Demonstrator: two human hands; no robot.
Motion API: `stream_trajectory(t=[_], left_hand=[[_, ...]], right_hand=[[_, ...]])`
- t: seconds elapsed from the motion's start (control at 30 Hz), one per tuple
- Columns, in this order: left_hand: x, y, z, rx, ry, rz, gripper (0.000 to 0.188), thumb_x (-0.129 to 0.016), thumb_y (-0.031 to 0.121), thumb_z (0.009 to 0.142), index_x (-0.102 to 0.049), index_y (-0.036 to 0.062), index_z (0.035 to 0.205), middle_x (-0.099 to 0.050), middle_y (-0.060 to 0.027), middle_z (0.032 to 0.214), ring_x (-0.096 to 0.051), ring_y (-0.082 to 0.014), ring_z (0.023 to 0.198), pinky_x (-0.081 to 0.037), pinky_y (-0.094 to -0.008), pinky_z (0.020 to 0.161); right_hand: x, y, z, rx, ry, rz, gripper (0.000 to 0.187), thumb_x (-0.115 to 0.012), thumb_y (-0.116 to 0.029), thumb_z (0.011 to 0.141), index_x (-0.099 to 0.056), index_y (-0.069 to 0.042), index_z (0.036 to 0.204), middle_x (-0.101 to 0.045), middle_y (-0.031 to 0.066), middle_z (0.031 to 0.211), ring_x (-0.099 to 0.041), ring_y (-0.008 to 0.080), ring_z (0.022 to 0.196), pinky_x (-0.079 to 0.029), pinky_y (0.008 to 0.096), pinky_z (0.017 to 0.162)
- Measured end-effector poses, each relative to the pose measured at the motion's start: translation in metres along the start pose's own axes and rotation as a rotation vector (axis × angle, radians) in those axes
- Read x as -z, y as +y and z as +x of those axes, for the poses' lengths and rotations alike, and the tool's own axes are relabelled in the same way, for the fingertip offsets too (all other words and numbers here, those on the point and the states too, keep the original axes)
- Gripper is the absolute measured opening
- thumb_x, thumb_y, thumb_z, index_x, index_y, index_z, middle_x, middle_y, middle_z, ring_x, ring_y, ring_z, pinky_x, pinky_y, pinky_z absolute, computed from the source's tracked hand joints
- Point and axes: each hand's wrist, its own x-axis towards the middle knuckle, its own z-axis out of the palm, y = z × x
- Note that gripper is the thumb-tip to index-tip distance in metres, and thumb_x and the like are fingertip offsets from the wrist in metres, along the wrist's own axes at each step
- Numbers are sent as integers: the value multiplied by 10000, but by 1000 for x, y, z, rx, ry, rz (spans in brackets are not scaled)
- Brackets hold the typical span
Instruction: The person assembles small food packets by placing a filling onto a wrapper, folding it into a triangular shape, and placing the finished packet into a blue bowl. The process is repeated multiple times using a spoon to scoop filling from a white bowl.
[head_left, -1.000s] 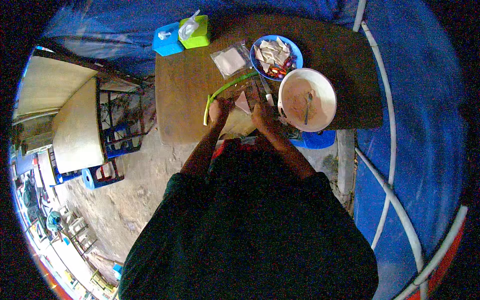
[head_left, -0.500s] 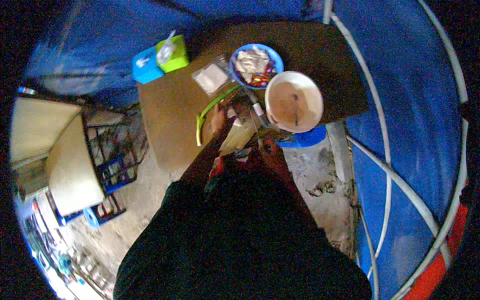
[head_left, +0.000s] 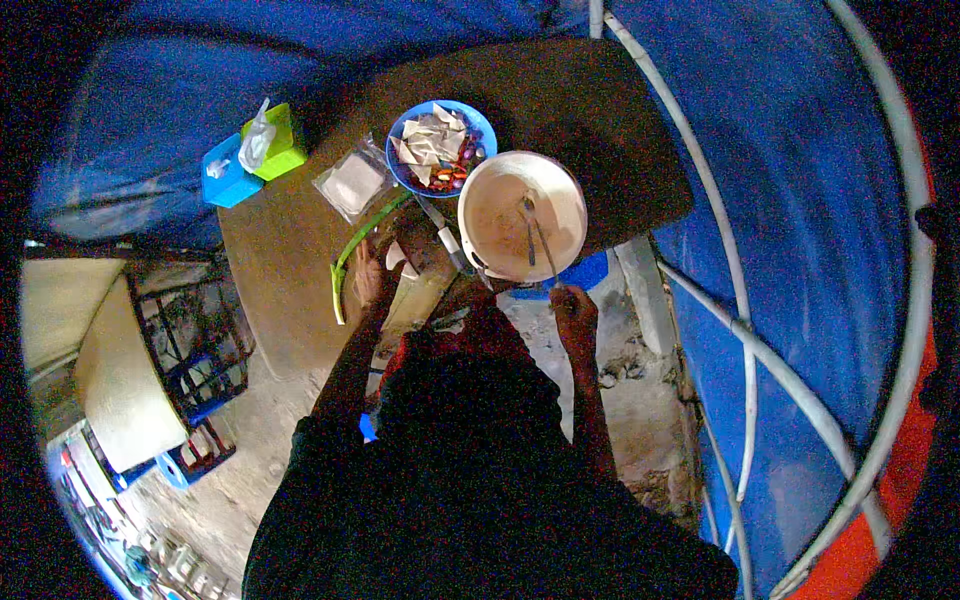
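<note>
My right hand [head_left: 574,312] is closed around the thin handle of a spoon [head_left: 547,256], which reaches over the near rim into the white bucket [head_left: 470,240]. Pale brown paste [head_left: 497,215] coats the inside of the bucket, and a second utensil [head_left: 531,235] leans in it. At the table's front left, my left hand [head_left: 370,275] has a white folded piece [head_left: 401,262] between thumb and fingers; its exact kind is unclear. A long green stalk [head_left: 362,232] curves past that hand. Between the hand and the bucket lies a knife [head_left: 447,238] with a pale band on its handle.
A blue bowl [head_left: 393,135] holds white triangular pieces and red and purple ones. Left of it lie a clear packet of white sheets [head_left: 353,186] and blue and green boxes [head_left: 232,172] on the brown table [head_left: 270,300]. A blue tarp and bent pipes [head_left: 735,280] border the right.
My right hand has moved up and right to the spoon at the bucket. The view has shifted, so the tabletop things appear farther left. My left hand stays beside the green stalk.
</note>
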Motion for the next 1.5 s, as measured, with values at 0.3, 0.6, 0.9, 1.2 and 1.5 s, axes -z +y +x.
stream_trajectory(t=[0.3,0.6,0.9,1.2,1.5], left_hand=[[14,82,-18,106,284,57,127,-579,160,874,-620,51,925,-659,-134,947,-636,-329,833,-499,-398,724],[-22,125,-50,440,370,-238,317,-442,5,900,-594,7,1178,-641,-140,1085,-647,-219,893,-561,-331,716],[-113,163,-8,547,536,-395,581,-529,330,932,-372,-29,1360,-473,-222,1264,-481,-330,1164,-396,-378,972],[-146,156,9,304,525,-360,483,-442,148,944,-325,-12,1384,-395,-227,1285,-441,-352,1158,-350,-367,1006],[-146,161,10,222,588,-307,438,-404,164,956,-366,-26,1349,-449,-225,1111,-483,-344,997,-394,-406,926]], right_hand=[[7,6,102,256,-331,-344,276,-567,-166,894,-598,12,1103,-657,193,936,-646,300,865,-496,363,784],[-5,14,166,277,-692,-437,357,-550,-141,856,-592,2,1181,-605,227,1148,-599,343,1051,-455,351,928],[0,18,168,366,-756,-439,309,-544,-102,792,-663,-20,1066,-648,245,964,-645,356,890,-505,392,782],[-5,47,161,601,-692,-336,239,-562,-124,789,-674,-12,968,-657,231,920,-640,363,823,-500,425,728],[3,29,149,632,-794,-399,190,-572,-121,797,-679,-11,908,-629,253,851,-640,394,787,-500,438,667]])
